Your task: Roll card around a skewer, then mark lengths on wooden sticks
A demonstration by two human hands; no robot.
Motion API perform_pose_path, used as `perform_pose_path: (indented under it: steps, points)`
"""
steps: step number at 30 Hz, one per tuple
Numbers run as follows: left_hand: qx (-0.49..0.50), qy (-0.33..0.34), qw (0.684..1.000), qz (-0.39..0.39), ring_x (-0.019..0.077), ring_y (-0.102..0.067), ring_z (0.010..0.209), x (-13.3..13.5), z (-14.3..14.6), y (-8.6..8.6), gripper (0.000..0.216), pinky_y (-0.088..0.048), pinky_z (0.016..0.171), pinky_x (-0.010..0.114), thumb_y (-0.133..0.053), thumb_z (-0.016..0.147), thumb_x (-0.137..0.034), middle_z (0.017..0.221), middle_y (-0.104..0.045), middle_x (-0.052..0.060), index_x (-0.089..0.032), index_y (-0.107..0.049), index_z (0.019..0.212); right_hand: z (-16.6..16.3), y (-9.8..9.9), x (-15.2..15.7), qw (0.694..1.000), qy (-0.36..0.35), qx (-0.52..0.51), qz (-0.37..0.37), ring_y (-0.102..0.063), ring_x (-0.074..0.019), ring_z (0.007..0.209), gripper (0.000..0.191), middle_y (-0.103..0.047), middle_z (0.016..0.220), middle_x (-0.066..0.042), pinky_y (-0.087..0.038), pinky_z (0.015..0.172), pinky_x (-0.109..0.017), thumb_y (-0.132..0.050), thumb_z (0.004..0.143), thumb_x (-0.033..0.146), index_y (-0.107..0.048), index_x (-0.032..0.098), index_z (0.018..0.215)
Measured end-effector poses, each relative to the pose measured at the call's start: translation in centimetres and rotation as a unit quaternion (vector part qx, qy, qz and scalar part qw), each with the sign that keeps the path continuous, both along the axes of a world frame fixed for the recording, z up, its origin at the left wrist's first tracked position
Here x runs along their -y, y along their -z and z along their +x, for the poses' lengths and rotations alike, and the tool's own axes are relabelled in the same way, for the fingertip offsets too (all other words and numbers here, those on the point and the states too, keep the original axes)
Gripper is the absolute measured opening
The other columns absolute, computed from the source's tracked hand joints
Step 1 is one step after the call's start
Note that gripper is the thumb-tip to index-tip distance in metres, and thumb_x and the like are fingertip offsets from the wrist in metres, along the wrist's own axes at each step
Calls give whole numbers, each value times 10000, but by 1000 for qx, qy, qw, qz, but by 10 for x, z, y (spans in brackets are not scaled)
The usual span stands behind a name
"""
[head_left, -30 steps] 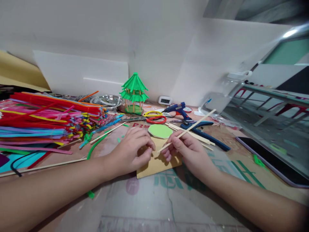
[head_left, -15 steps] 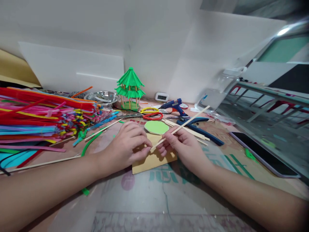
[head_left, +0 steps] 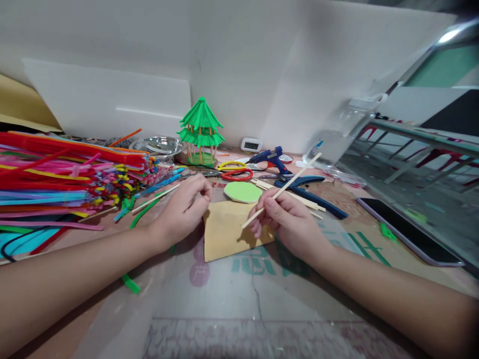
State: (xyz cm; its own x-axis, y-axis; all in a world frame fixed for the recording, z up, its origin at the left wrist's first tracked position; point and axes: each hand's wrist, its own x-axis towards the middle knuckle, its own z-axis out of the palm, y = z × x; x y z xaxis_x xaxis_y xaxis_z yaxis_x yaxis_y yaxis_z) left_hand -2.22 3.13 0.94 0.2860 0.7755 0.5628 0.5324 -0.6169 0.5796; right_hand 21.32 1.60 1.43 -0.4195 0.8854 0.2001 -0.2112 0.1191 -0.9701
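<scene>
My right hand (head_left: 288,217) pinches a thin wooden stick (head_left: 295,177), slanted up to the right, its lower end above a tan cardboard piece (head_left: 226,229). My left hand (head_left: 189,202) is closed with curled fingers by the cardboard's left edge; whatever its fingers may hold is hidden. Just behind the cardboard lies a light green polygon-shaped piece (head_left: 243,191). Several more wooden sticks (head_left: 305,198) lie beyond my right hand. A small green-roofed pavilion model (head_left: 201,132) stands upright farther back.
Bundled colourful pipe cleaners (head_left: 67,179) fill the left side. Red-and-yellow-handled scissors (head_left: 237,174), a blue glue gun (head_left: 270,158) and blue-handled cutters (head_left: 318,199) lie behind. A white digital timer (head_left: 251,144) stands by the wall. A phone (head_left: 407,230) lies right, and a clear jug (head_left: 337,132) stands behind.
My left hand has moved left and up, away from the stick's lower end, uncovering more of the cardboard. My right hand still holds the stick in nearly the same place.
</scene>
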Motion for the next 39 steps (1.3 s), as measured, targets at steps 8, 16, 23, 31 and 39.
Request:
perform_pose_path:
  steps: [8, 16, 23, 31, 39]
  points:
    - [-12, -32, 999, 42, 201, -556, 990, 0, 3, 8, 144, -440, 889, 357, -501, 993, -280, 1039, -592, 54, -185, -564, 1082, 2, 5, -8, 1000, -5, -24, -9, -689, -145, 571, 347, -730, 696, -13, -576, 554, -253, -748, 875, 481, -545, 203, 837]
    - [-122, 103, 983, 88, 185, -578, 933, 14, 9, 3, 179, -391, 901, 358, -603, 990, -327, 924, -662, 14, -241, -752, 944, -1, 7, -7, 999, -27, -32, 0, -712, -155, 600, 302, -743, 715, -15, -588, 550, -262, -722, 909, 450, -557, 200, 870]
    - [-114, 117, 983, 87, 188, -572, 945, 16, 10, 5, 182, -379, 891, 365, -605, 990, -324, 921, -654, 25, -224, -753, 955, -2, 6, -4, 1000, -10, 0, 5, -704, -135, 586, 364, -727, 685, 3, -600, 582, -253, -739, 880, 506, -540, 201, 863]
    - [-104, 140, 983, 59, 187, -569, 925, 18, 11, 5, 205, -389, 889, 368, -579, 993, -295, 889, -643, 30, -193, -739, 915, -3, 6, 3, 999, -10, 22, 41, -705, -115, 638, 310, -731, 750, -6, -608, 635, -243, -689, 933, 472, -550, 197, 899]
    - [-108, 124, 986, 33, 194, -600, 958, 11, 9, 4, 233, -440, 899, 358, -513, 1011, -265, 918, -664, 38, -198, -702, 892, 1, 6, 3, 994, 3, 58, 98, -671, -114, 650, 306, -687, 776, 0, -580, 652, -256, -604, 981, 495, -554, 200, 920]
